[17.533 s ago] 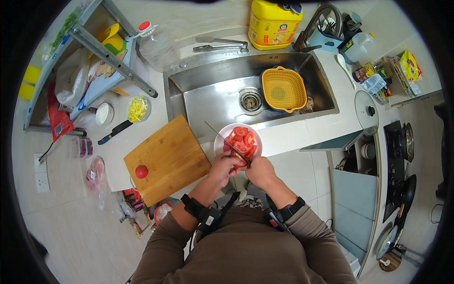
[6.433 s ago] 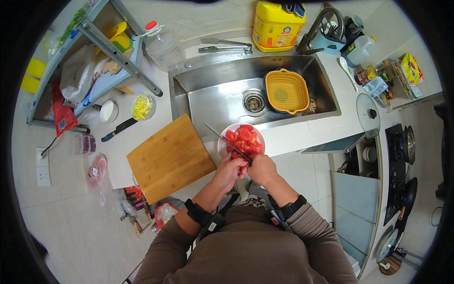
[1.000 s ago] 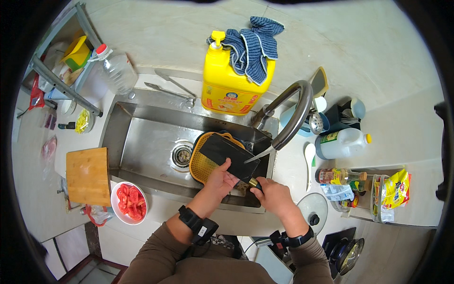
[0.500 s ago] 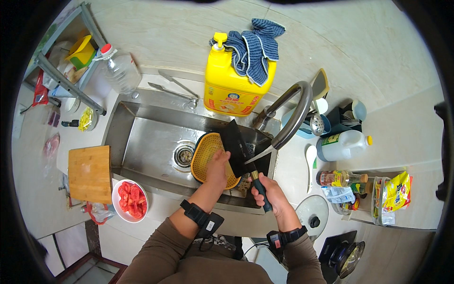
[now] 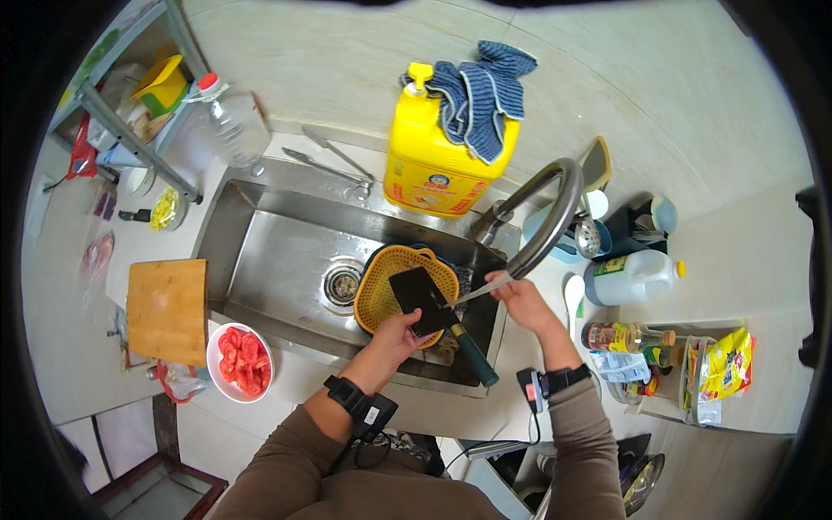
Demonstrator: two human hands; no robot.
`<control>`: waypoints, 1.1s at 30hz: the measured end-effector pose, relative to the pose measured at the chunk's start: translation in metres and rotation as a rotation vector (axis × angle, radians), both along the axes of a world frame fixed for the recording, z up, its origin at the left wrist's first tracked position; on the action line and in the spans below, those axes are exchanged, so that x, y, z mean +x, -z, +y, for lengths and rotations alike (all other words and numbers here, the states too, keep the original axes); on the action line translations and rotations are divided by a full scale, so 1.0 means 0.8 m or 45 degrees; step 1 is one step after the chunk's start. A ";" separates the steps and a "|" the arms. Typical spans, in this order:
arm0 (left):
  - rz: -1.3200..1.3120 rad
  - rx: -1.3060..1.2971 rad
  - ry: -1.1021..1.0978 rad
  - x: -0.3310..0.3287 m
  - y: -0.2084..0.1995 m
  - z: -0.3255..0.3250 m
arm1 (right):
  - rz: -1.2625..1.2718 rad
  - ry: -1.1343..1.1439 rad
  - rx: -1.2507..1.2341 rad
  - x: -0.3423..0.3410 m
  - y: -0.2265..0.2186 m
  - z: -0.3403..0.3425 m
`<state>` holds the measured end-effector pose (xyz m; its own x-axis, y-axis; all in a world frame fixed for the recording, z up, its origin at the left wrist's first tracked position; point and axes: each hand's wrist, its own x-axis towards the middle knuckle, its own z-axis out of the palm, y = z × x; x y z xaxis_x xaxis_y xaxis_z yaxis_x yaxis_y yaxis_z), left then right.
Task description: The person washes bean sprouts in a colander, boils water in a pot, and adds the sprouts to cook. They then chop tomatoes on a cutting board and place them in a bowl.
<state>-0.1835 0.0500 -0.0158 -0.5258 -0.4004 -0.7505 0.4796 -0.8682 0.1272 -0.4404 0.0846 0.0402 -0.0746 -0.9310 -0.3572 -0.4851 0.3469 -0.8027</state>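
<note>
A black cleaver with a dark green handle lies slanted above a yellow colander basket in the sink. My left hand is closed on the lower left edge of its blade. Water streams from the curved metal faucet onto the blade near the handle. My right hand is off the handle, at the spout's end. Its fingertips are partly hidden by the spout and stream, so I cannot tell whether they grip it.
The steel sink has its drain left of the basket. A cutting board and a white bowl of cut tomatoes stand left. Behind are a yellow pump jug and blue cloth. A white spoon and bottles stand right.
My right hand has let go of the cleaver's handle and moved up to the faucet's spout. The cleaver has tilted lower over the basket, its blade still in my left hand.
</note>
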 end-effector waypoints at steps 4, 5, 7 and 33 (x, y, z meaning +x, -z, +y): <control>0.079 0.087 -0.054 0.027 -0.005 0.002 | -0.255 0.389 -0.256 -0.027 0.008 -0.051; 0.069 0.077 -0.081 0.032 -0.004 0.002 | -0.243 0.352 -0.316 -0.024 0.000 -0.053; 0.045 0.130 -0.098 0.040 0.000 0.001 | -0.072 0.390 -0.109 -0.001 -0.017 -0.041; -1.572 -2.152 1.703 0.256 -0.110 -0.016 | 0.415 0.349 -0.232 0.308 -0.042 0.088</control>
